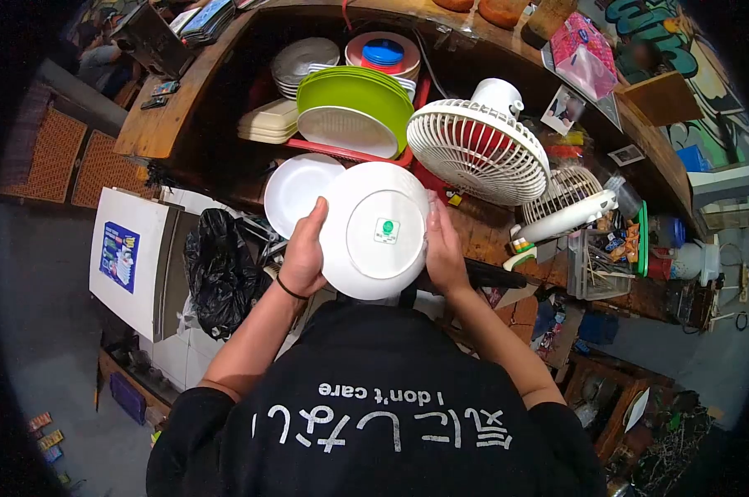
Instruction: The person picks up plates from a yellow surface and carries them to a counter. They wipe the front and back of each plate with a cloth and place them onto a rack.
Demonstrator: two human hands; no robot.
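Note:
A round white plate [339, 228] is held between both my hands in front of my chest, its underside with a green-and-white label facing me. My left hand [304, 253], with a dark band at the wrist, grips its left edge, thumb along the rim. My right hand [445, 253] presses on the right edge with fingers pointing up; its fingertips are partly hidden. Just behind, another white plate [287, 186] lies on the counter, partly covered by the held one. Beyond it, green plates [333, 87] stand on edge in a red rack [333, 149].
Two white fans [478, 149] stand on the counter to the right. A clear bin [598, 273] of utensils is farther right. Stacked bowls [304, 62] and cream trays [267, 123] sit at the back left. A black plastic bag [221, 269] hangs near a small fridge [134, 257].

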